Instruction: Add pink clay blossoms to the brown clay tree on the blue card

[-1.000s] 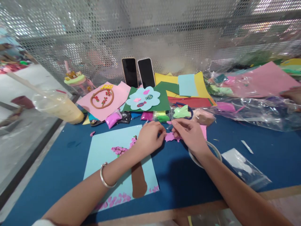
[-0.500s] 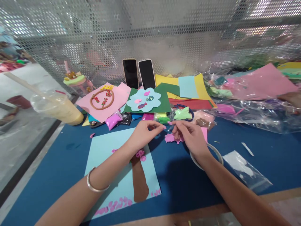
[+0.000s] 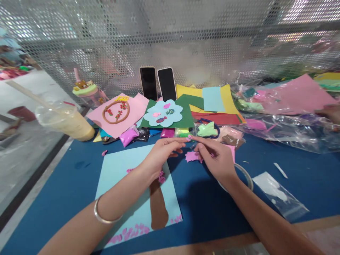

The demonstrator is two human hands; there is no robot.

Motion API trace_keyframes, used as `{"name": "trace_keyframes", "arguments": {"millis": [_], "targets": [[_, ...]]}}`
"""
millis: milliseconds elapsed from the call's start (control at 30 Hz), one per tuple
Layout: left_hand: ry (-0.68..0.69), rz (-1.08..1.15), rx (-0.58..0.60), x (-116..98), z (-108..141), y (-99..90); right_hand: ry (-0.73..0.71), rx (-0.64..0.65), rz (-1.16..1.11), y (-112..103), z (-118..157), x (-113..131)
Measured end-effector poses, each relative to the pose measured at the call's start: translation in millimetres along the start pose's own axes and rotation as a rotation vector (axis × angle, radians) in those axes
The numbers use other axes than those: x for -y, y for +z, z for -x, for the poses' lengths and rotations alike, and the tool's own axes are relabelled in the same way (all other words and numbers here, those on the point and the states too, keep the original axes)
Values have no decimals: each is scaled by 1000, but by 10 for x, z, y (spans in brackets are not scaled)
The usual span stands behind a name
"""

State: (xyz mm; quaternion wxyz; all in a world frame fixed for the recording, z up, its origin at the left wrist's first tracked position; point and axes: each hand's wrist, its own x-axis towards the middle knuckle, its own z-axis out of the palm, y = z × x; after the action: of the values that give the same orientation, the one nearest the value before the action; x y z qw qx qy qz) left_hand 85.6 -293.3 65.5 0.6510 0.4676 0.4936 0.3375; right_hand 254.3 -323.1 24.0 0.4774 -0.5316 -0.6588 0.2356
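Note:
Above the blue table, the index fingertips of my left hand [image 3: 167,148] and my right hand [image 3: 215,154] meet around a small pink clay bit [image 3: 189,138]. The left hand's fingers are stretched out and apart; the right hand's thumb and other fingers are partly curled. A flat pink clay piece [image 3: 191,156] lies beneath the right hand. Under my left forearm is a light blue sheet [image 3: 111,166] with a brown tree trunk [image 3: 158,205], pink clay blossoms [image 3: 161,177] at its top and pink petals [image 3: 132,231] along its lower edge.
A plastic drink cup [image 3: 66,118] leans at the left. Two phones [image 3: 148,83] stand against the perforated metal panel [image 3: 191,46]. Coloured papers [image 3: 233,106] and clay packets [image 3: 129,136] line the back. A tape roll [image 3: 248,177] and clear bag [image 3: 280,194] lie at the right.
My left hand's fingers have straightened and spread from a pinch. Both index fingertips have come together at the small pink bit, where there was a gap between the hands.

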Motion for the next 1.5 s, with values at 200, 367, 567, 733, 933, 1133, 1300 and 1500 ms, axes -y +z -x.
{"name": "trace_keyframes", "arguments": {"millis": [200,367,567,733,933,1133,1300,1500], "targets": [[-30,122,32,25,15,27,-78,-26,97,11,0,24],[-51,181,49,48,20,32,-171,-75,213,11,4,11],[-51,98,14,34,33,43,-289,-122,308,-5,10,21],[-7,48,-25,25,58,74,-163,-166,226,-14,-1,62],[13,-19,-39,7,101,111,19,-89,33,1,-24,15],[19,-34,-43,-10,105,130,14,-118,16,12,-25,-6],[6,-17,-39,-1,111,136,-55,-146,67,11,-18,8],[20,-33,-43,10,120,130,-159,-147,166,8,-14,63]]}}
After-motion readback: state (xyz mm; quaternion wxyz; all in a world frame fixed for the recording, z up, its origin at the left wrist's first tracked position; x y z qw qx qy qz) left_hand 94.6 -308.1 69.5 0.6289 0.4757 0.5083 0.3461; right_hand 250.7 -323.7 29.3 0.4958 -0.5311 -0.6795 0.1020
